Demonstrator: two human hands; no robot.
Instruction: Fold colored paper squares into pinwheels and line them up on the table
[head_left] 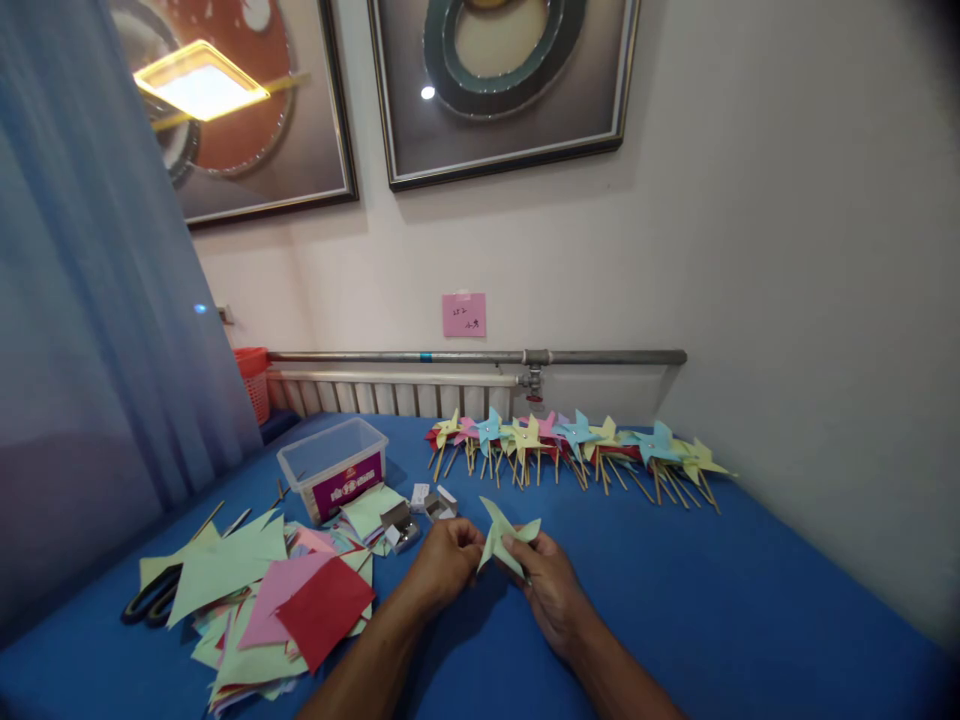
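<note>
Both my hands meet over the blue table [720, 600], holding a pale green paper pinwheel [504, 536] between them. My left hand [444, 563] pinches its left side with the fingertips. My right hand [551, 590] grips its right side, thumb on the folded paper. The pinwheel's points stick up and to the right. Whether a stick is attached under it is hidden by my fingers.
A row of finished coloured pinwheels on sticks [577, 450] lies along the back by the wall. Left lie loose paper squares [292, 600], black scissors [154, 600], a clear plastic box [334, 465] and small staple boxes [420, 510]. A curtain hangs at the left.
</note>
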